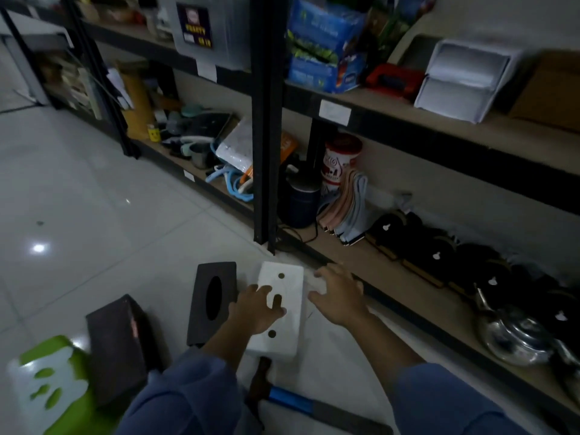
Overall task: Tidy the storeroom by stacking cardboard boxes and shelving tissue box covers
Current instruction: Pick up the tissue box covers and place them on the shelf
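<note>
Blue-handled hammer [284, 400] on floor; beyond it, white tissue box cover [284, 337] under left hand [255, 309], fingers spread flat; right hand [339, 293] beside it, fingers wide, holding nothing; black cover [213, 302] and brown cover [116, 343] alongside, all seemingly awaiting the lower shelf [392, 277].

White tiled floor [94, 199] is lying open for you across the left of the frame. A black metal shelf upright [263, 152] is standing at centre. A dark brown tissue box cover [216, 296] and a blue-handled hammer [282, 397] are crowding the lower middle. A shiny silver kettle [514, 337] is filling the low shelf at lower right.
</note>
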